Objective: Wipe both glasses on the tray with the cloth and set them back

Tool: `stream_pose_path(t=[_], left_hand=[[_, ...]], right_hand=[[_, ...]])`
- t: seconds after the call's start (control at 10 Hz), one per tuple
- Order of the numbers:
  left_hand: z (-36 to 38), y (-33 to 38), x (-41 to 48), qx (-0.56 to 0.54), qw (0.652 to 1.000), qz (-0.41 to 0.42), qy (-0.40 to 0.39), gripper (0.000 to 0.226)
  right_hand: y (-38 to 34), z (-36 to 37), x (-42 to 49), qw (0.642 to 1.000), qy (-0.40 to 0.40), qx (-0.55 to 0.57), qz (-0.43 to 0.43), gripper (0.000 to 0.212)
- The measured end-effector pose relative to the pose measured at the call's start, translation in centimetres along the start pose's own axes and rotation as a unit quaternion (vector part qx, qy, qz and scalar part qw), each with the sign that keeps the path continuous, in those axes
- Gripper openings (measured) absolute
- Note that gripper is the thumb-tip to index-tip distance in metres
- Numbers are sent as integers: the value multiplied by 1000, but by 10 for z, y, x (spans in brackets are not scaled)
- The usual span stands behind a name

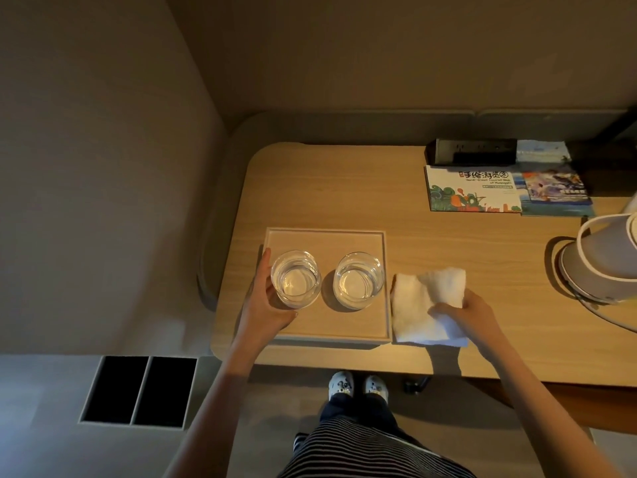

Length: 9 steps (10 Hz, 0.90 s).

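A: Head view, the only one. Why is the left hand [267, 305] where it is?

B: It is wrapped round the left glass [295, 279], thumb up the far-left side, fingers curled under the near side and pressed to the wall. I judge it a grasp to lift that glass off the tray [348, 334] for wiping. Whether it has left the tray floor I cannot tell

A: And the other glass?

B: The right glass [358, 280] stands upright on the tray just beside the first, not touching it, with nothing holding it. Both look clear and empty

A: The cloth?

B: The white cloth [417, 305] lies on the table [448, 243] against the tray's right rim, partly folded over. The right hand [472, 313] pinches its near-right part, fingers bunched on a fold, probably gathering it so it can meet the glass. One hand per thing, which suits wiping in the air

A: Any writing?

B: A brochure [472, 189] at the back has large Chinese characters and beneath them a small English line that seems to say "Hand-drawn Tourist Map"; the rest is too small. Another leaflet [555, 194] beside it is unreadable. A black socket box [472, 150] sits behind them and a white kettle [599, 267] at the right edge, no brand visible

A: Progress?

B: Barely begun, I'd say
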<state>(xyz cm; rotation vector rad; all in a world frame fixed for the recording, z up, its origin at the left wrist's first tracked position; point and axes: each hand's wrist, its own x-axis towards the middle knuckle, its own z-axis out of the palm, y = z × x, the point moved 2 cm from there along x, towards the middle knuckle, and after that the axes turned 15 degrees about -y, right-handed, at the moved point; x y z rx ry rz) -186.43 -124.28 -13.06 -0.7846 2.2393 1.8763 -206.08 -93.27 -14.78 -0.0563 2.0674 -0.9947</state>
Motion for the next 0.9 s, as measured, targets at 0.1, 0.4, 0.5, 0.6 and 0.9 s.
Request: stream_pose_path(t=[0.1,0.4,0.5,0.6,0.9], left_hand=[[0,-2,-3,-4,1000,-3,-3,127],[-2,-8,-22,9,999,11,46,120],[-3,-7,-30,25,997,12,68,114],[0,-4,-38,32,996,12,80,108],[20,12,-59,25,992,30,122,96]], right_hand=[[-13,-11,-25,994,-36,65,-78,40],[34,-6,3,995,-85,0,-44,74],[55,20,13,954,75,-289,24,77],[48,53,-6,841,147,-506,-126,50],[64,81,0,859,-26,-501,-101,51]])
